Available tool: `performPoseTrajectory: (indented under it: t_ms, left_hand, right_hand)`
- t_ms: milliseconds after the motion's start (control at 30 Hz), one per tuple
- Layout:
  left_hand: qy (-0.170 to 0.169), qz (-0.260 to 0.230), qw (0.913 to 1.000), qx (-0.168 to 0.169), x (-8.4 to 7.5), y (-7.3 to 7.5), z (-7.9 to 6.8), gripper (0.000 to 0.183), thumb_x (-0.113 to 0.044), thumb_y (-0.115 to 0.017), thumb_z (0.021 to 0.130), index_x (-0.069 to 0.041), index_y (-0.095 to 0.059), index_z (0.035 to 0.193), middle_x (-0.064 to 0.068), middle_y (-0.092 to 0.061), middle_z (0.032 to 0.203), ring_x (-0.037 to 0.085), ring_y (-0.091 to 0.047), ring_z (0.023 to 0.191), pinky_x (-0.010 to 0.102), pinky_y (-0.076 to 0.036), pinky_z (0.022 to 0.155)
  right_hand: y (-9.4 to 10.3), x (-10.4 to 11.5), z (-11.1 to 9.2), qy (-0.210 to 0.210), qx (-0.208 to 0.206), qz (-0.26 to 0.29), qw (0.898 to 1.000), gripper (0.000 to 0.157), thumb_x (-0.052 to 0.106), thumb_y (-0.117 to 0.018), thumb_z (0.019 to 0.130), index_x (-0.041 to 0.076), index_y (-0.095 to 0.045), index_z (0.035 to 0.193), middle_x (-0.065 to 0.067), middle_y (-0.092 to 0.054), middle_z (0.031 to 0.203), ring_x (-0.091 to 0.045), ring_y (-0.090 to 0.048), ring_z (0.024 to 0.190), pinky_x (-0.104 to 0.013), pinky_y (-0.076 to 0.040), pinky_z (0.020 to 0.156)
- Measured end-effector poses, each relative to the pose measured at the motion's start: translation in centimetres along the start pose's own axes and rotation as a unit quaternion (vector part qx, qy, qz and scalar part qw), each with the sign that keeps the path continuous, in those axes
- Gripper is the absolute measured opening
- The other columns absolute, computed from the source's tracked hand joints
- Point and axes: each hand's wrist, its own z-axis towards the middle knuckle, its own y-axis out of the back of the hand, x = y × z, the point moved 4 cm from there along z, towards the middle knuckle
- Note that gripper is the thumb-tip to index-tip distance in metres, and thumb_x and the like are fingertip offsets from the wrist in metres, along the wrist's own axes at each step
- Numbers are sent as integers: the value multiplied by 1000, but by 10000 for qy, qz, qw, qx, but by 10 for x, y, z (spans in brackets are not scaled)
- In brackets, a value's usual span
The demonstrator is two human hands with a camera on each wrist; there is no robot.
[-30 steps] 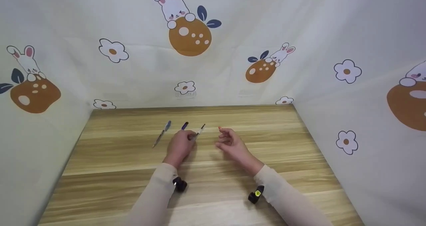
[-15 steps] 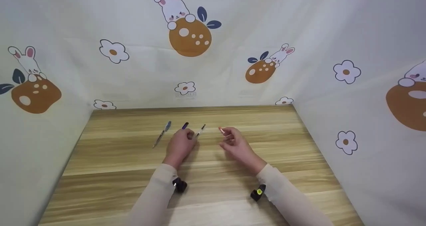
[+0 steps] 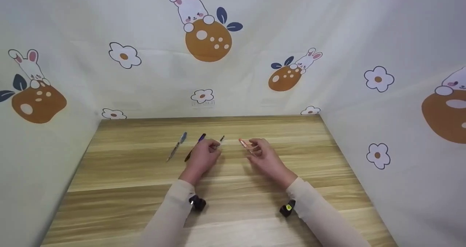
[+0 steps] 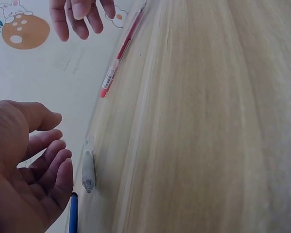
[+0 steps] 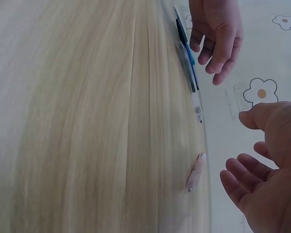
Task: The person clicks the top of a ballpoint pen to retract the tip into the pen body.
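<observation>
Four slim pens would be several; on the wooden table lie a light blue pen (image 3: 177, 147), a dark blue pen (image 3: 201, 138), a white pen (image 3: 221, 140) and a red pen (image 3: 243, 143). My left hand (image 3: 204, 156) hovers beside the white pen, hiding its lower part and some of the dark blue one. In the left wrist view that hand's fingers are loosely bent around nothing, apart from the white pen (image 4: 88, 170). Above the near end of the red pen is my right hand (image 3: 267, 159). The right wrist view shows its thumb and fingers spread, holding nothing, clear of the red pen (image 5: 196, 172).
The wood-grain table (image 3: 233, 210) ends at a pale cloth wall (image 3: 153, 87) printed with rabbits, oranges and flowers. Similar cloth rises on the left and right sides. Black wrist cameras sit on both sleeves.
Both hands have drifted right. The left has uncovered more of the dark blue pen and covers more of the white one; the right has uncovered more of the red pen. The pens lie where they were.
</observation>
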Motion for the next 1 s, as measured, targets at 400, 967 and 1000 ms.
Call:
performPoseTrajectory:
  t_ms: [400, 967, 1000]
  left_hand:
    - [-203, -231, 9994, 175, 2, -1, 2, 27, -9, -74, 100, -4, -76, 126, 5, -71, 112, 25, -72, 106, 47, -60, 95]
    - [-325, -242, 9989, 241, 3, 0, 0, 25, -8, -78, 99, -4, -77, 124, 5, -70, 111, 22, -70, 103, 45, -60, 94]
    - [-328, -228, 9989, 252, 3, 0, 0, 25, -8, -78, 99, -4, -77, 124, 5, -70, 111, 22, -69, 103, 45, -59, 93]
  right_hand:
    - [9, -16, -5, -19, 182, -310, 9994, 64, -5, -77, 96, -6, -53, 155, -29, -61, 133, -43, -65, 123, -53, -57, 108]
    - [4, -31, 0, -453, 458, -694, 9955, 64, 0, -79, 98, -6, -55, 157, -22, -63, 131, -33, -66, 119, -51, -56, 107]
    - [4, -31, 0, -456, 460, -712, 9954, 64, 0, -79, 98, -6, -56, 156, -21, -64, 129, -33, -67, 118, -51, -57, 107]
